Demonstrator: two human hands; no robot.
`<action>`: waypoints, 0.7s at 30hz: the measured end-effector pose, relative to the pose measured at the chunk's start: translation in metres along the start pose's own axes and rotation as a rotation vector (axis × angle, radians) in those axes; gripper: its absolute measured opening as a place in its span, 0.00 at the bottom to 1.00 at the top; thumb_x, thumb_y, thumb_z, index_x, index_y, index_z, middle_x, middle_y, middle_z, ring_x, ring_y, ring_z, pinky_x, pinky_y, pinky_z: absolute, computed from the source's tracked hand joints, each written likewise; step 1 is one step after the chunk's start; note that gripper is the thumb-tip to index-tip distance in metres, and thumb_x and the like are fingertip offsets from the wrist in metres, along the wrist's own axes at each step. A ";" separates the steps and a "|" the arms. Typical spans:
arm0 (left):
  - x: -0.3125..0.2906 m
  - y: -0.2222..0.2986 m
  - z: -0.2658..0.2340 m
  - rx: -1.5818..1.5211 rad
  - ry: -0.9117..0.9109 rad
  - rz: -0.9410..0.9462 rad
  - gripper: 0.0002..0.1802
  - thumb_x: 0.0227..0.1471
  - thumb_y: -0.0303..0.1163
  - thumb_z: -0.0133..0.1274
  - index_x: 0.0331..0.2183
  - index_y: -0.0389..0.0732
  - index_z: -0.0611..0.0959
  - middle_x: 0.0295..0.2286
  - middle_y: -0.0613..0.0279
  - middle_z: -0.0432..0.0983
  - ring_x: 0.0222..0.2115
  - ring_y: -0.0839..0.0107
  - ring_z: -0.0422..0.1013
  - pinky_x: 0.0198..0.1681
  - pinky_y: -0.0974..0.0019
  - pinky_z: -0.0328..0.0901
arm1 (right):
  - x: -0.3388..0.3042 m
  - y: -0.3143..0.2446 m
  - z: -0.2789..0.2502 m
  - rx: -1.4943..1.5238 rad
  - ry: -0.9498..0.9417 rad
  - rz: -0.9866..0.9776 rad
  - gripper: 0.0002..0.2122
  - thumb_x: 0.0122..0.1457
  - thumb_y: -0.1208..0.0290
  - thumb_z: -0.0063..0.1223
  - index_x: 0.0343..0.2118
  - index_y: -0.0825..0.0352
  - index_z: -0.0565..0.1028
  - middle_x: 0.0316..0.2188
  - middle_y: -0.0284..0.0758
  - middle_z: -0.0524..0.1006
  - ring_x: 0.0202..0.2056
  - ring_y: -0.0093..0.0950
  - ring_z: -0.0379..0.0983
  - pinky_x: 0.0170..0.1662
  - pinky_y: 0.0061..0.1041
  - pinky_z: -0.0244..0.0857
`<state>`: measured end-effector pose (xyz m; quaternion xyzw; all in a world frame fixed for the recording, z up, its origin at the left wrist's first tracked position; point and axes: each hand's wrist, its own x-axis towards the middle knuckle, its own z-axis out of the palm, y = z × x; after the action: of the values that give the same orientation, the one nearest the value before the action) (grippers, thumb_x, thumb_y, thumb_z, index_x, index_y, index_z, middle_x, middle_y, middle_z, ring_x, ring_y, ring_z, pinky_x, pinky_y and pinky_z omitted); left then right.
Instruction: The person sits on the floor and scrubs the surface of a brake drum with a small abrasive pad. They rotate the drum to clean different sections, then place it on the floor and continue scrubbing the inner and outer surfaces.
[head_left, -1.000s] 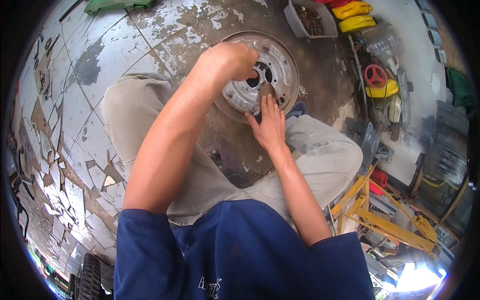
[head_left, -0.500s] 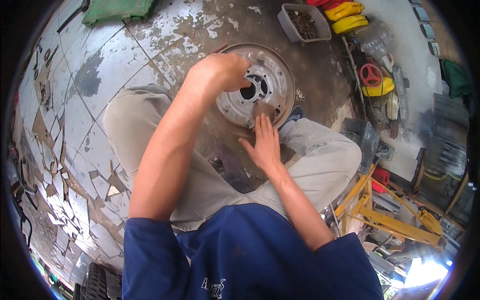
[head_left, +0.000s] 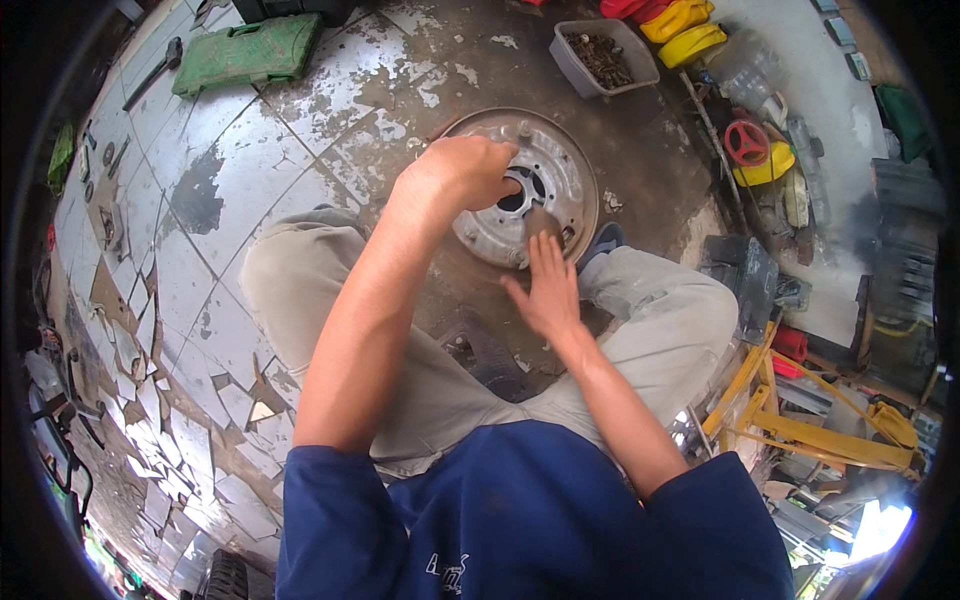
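Right hand (head_left: 553, 287) flat, thumb apart, fingertips resting on a small, flat brown piece (head_left: 541, 226), not clamped round it. Piece's long axis runs roughly with those fingers, toward the hub hole of a round grey metal wheel (head_left: 563, 172) with a rusty rim, lying flat just ahead of the folded legs. Left hand (head_left: 468, 170) farther from the piece, curled over the wheel's left side; cannot tell whether it grips. Beyond, rightward: rectangular grey plastic tub (head_left: 572, 66).

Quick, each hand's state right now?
Left hand: curled over the round grey metal disc; grip unclear.
Right hand: open, touching a brown sheet-like piece.
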<state>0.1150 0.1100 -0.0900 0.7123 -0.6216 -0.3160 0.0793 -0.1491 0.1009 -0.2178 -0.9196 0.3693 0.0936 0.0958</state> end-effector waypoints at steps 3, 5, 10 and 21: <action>0.001 -0.008 0.002 0.023 -0.074 0.000 0.30 0.59 0.45 0.52 0.59 0.44 0.70 0.44 0.45 0.78 0.46 0.50 0.74 0.50 0.52 0.69 | 0.016 0.004 -0.002 0.026 0.015 -0.008 0.39 0.61 0.47 0.49 0.67 0.70 0.54 0.68 0.43 0.52 0.69 0.38 0.45 0.67 0.47 0.42; -0.003 -0.006 0.016 0.011 0.018 0.003 0.22 0.54 0.45 0.56 0.44 0.40 0.82 0.38 0.48 0.81 0.41 0.52 0.77 0.46 0.54 0.71 | -0.008 0.004 0.004 0.001 -0.005 -0.051 0.39 0.60 0.48 0.50 0.67 0.70 0.53 0.69 0.43 0.52 0.69 0.38 0.44 0.67 0.46 0.42; 0.000 -0.004 0.009 -0.005 0.025 -0.031 0.21 0.53 0.46 0.56 0.42 0.41 0.83 0.38 0.47 0.81 0.41 0.52 0.77 0.45 0.54 0.71 | -0.014 0.003 -0.002 -0.059 -0.078 -0.051 0.40 0.60 0.47 0.50 0.68 0.68 0.52 0.69 0.42 0.50 0.70 0.37 0.42 0.68 0.46 0.41; 0.008 -0.007 0.011 0.002 -0.027 0.000 0.30 0.57 0.47 0.54 0.57 0.43 0.72 0.45 0.45 0.77 0.47 0.50 0.73 0.51 0.52 0.69 | -0.007 0.007 -0.008 -0.008 -0.050 -0.081 0.44 0.55 0.45 0.55 0.67 0.70 0.53 0.68 0.45 0.53 0.69 0.38 0.44 0.67 0.47 0.44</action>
<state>0.1146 0.1075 -0.1050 0.7082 -0.6229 -0.3248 0.0701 -0.1579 0.0991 -0.2092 -0.9315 0.3290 0.1140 0.1050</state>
